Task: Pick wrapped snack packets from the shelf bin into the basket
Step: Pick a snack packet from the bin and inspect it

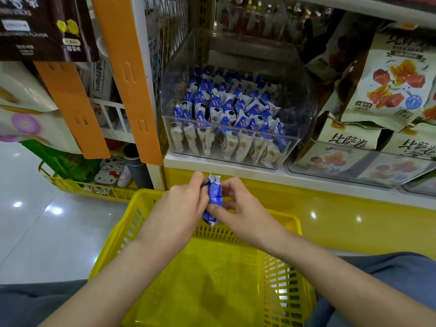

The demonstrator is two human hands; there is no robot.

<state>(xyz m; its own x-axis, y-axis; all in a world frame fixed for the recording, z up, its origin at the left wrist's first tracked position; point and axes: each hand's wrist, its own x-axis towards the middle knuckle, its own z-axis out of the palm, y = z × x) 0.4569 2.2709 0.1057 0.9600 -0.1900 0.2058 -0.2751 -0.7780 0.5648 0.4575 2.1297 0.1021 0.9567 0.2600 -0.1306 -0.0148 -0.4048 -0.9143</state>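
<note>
Early going, judging by the yellow basket directly below the fingers: no packet to be seen on the stretch of floor in view, though with part of it covered by forearms and the near rim cut off at the bottom edge, no vouching for every corner. Above and beyond the fingers, on the shelf, a clear bin packed nearly full with blue-and-white snack packets standing in rows; plenty left to pick, then. Between bin and basket, just under the shelf lip, left hand and right hand meeting over the basket's far rim. Fingers of both curled in and pinched on a blue packet held upright between them, left fingertips at its upper edge, right thumb and fingers along its side and lower end. Best counted as picked but not yet dropped: out of the bin, in the grip, above the basket rather than inside it. Seemingly a second packet poking out below the right thumb, yet hard to call as separate or merely the tail of the first. Impossible to say how many wrappers sit inside the grip, with the middle hidden by fingers. Print on the wrappers too blurred to read; back of the bin lost in glare and reflection.
</note>
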